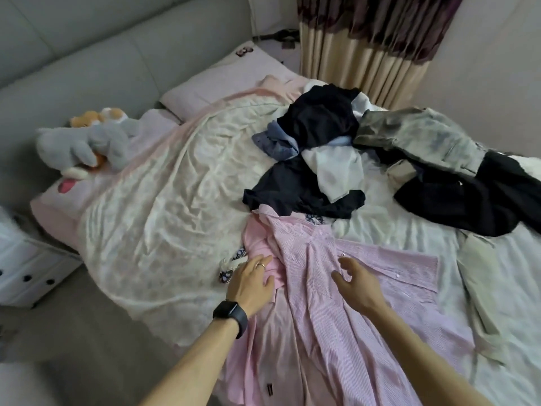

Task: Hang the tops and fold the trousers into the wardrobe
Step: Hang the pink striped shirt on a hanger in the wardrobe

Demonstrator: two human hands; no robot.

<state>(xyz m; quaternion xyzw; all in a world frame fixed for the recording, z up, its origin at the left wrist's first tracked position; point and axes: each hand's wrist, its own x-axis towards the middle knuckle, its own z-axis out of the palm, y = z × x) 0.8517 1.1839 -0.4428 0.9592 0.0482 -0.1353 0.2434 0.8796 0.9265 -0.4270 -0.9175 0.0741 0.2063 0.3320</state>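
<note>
A pink striped shirt (336, 303) lies spread on the bed (164, 200), its collar toward the clothes pile. My left hand (251, 284), with a ring and a black watch on the wrist, lies with fingers straight on the shirt's left sleeve. My right hand (355, 279) hovers just over the shirt's button placket with fingers loosely spread, holding nothing. Behind the shirt sits a heap of dark tops (310, 159). Faded grey-green trousers (415, 136) and black trousers (468, 197) lie at the right.
A floral garment (231, 263) pokes out from under the shirt's left side. Plush toys (87, 139) sit by the pillows at the left. A white drawer unit (26, 268) stands beside the bed. Curtains (369, 48) hang behind. A beige garment (486, 288) lies at the right.
</note>
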